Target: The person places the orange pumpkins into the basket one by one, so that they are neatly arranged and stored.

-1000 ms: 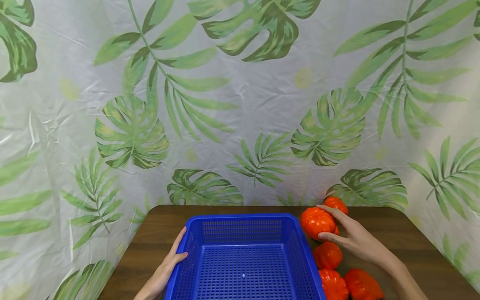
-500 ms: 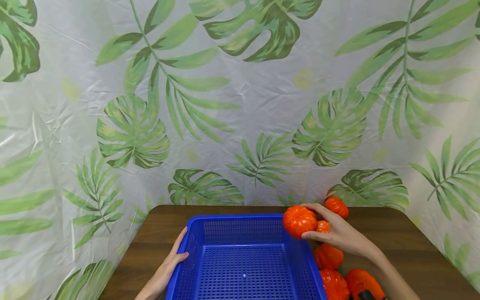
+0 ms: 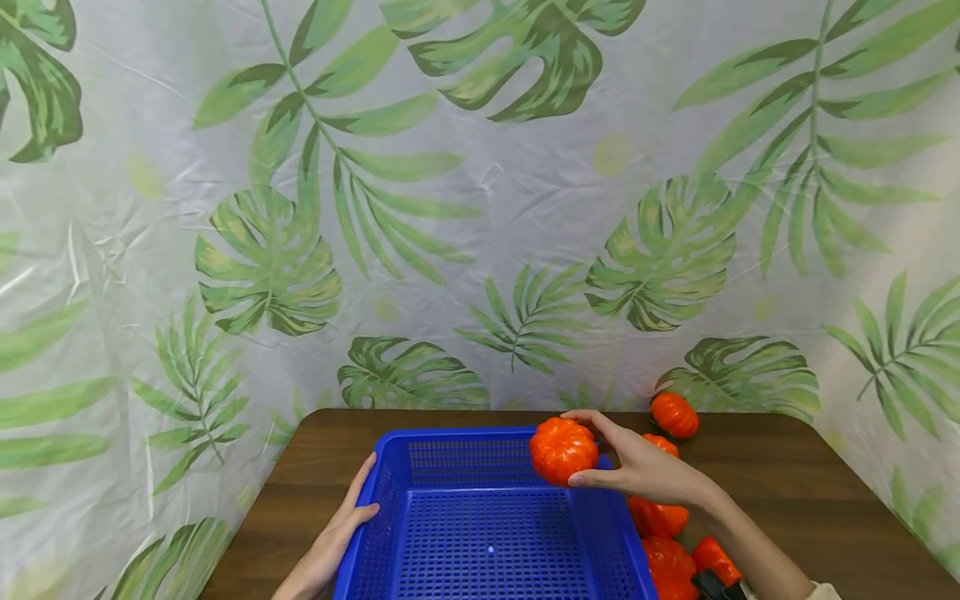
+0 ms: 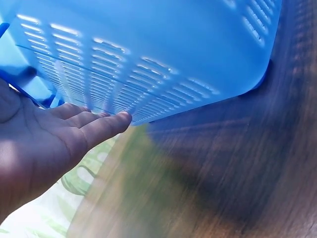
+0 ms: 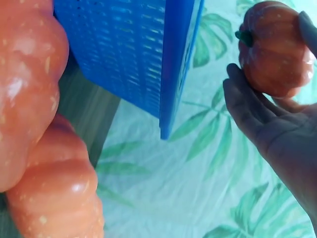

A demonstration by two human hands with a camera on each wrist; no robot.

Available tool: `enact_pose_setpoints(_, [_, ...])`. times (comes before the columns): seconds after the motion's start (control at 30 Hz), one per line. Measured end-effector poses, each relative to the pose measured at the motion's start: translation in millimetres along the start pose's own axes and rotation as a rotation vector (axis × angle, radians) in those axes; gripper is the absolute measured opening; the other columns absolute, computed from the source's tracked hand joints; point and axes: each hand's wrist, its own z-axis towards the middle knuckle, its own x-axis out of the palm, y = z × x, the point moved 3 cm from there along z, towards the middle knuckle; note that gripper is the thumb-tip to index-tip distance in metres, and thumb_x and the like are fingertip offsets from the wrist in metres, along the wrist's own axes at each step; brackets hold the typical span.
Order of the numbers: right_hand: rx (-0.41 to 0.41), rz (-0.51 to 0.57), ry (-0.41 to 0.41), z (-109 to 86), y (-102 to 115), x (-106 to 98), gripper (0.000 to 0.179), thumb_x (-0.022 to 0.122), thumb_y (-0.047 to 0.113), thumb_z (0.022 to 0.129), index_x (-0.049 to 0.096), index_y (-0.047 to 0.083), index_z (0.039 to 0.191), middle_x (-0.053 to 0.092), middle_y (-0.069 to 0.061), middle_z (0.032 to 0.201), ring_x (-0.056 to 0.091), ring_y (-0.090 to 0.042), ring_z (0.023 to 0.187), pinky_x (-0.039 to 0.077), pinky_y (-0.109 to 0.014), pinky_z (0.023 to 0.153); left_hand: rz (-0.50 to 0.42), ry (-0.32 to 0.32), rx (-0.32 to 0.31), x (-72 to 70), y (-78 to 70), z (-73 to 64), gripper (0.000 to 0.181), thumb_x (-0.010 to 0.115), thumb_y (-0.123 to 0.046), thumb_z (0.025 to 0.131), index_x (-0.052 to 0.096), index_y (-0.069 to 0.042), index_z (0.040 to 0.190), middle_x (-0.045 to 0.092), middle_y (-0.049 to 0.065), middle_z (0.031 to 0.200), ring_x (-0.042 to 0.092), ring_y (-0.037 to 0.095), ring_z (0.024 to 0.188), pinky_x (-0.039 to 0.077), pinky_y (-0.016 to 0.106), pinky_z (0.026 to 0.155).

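Observation:
My right hand grips a small orange pumpkin between thumb and fingers, above the right rear corner of a blue plastic basket. In the right wrist view the pumpkin shows its ribs and a short green stem, with the fingers around its underside. My left hand holds the basket's left side, thumb over the rim and fingers along the outside. From the left wrist, straight fingers of the left hand lie against the slotted wall. Nothing lies on the visible basket floor.
Several orange pumpkins line the basket's right side on the brown wooden table. A separate pumpkin sits at the table's back edge. A leaf-patterned sheet hangs directly behind the table.
My right hand has carried the pumpkin left, from beside the basket to over its right rear corner, uncovering another pumpkin on the table. The left hand and basket stay put.

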Motion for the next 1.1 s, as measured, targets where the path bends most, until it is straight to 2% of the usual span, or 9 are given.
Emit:
enact_pose_setpoints(0.07, [0.014, -0.002, -0.009, 4.1, 2, 3, 0.074, 0.076, 0.038, 0.094, 0.037, 0.022, 0.154, 0.053, -0.006, 0.151, 0.053, -0.032, 0.137, 0.051, -0.040, 0.105, -0.001, -0.001, 0.002, 0.1, 0.2, 0.1, 0.071, 0.032, -0.025, 0.113, -0.014, -0.031, 0.166, -0.015, 0.019, 0.173, 0.010, 0.048, 0.152, 0.044, 0.022, 0.104])
enact_pose_setpoints(0.23, [0.015, 0.002, -0.004, 13.6, 6, 11, 0.073, 0.080, 0.041, 0.090, 0.043, 0.023, 0.150, 0.057, -0.001, 0.145, 0.054, -0.030, 0.134, 0.049, -0.054, 0.104, 0.002, -0.004, -0.004, -0.4, 0.2, -0.8, 0.070, 0.032, -0.026, 0.113, -0.014, -0.033, 0.166, -0.014, 0.018, 0.173, 0.013, 0.047, 0.152, 0.045, 0.023, 0.103])
enact_pose_setpoints(0.4, [-0.002, 0.014, 0.004, 23.3, 7, 16, 0.068, 0.081, 0.041, 0.089, 0.047, 0.026, 0.147, 0.061, 0.001, 0.140, 0.057, -0.027, 0.129, 0.049, -0.049, 0.103, 0.005, -0.015, -0.010, -0.9, -0.8, -1.0, 0.070, 0.033, -0.027, 0.113, -0.013, -0.034, 0.166, -0.013, 0.019, 0.173, 0.014, 0.047, 0.152, 0.045, 0.023, 0.103])
enact_pose_setpoints(0.57, [-0.024, 0.018, 0.049, 31.3, 6, 25, 0.066, 0.081, 0.038, 0.090, 0.047, 0.024, 0.145, 0.060, -0.001, 0.139, 0.056, -0.026, 0.129, 0.051, -0.039, 0.101, 0.004, -0.023, -0.007, -0.3, -0.8, -0.4, 0.070, 0.034, -0.026, 0.113, -0.012, -0.033, 0.166, -0.013, 0.018, 0.174, 0.012, 0.047, 0.152, 0.044, 0.020, 0.103])
enact_pose_setpoints(0.73, [-0.002, 0.040, 0.110, 38.8, 8, 34, 0.064, 0.080, 0.040, 0.091, 0.047, 0.027, 0.144, 0.060, 0.001, 0.137, 0.057, -0.023, 0.126, 0.053, -0.038, 0.097, -0.002, -0.024, 0.001, 0.8, 0.2, 0.3, 0.070, 0.033, -0.025, 0.113, -0.012, -0.031, 0.166, -0.014, 0.016, 0.174, 0.005, 0.046, 0.154, 0.041, 0.016, 0.103])
enact_pose_setpoints(0.87, [-0.006, 0.059, 0.136, 44.5, 9, 39, 0.064, 0.079, 0.040, 0.092, 0.047, 0.029, 0.146, 0.060, 0.001, 0.137, 0.061, -0.020, 0.121, 0.054, -0.037, 0.095, -0.006, -0.014, -0.005, 1.2, 1.0, 0.3, 0.070, 0.033, -0.026, 0.113, -0.014, -0.032, 0.166, -0.013, 0.018, 0.173, 0.010, 0.046, 0.153, 0.043, 0.019, 0.104])
enact_pose_setpoints(1.1, [-0.012, 0.063, 0.157, 52.7, 9, 44, 0.074, 0.077, 0.039, 0.093, 0.043, 0.021, 0.156, 0.053, -0.009, 0.144, 0.060, -0.024, 0.125, 0.054, -0.040, 0.098, -0.008, -0.015, 0.000, -0.1, 0.3, -0.6, 0.071, 0.033, -0.025, 0.113, -0.014, -0.032, 0.166, -0.014, 0.017, 0.174, 0.009, 0.046, 0.153, 0.043, 0.019, 0.104])
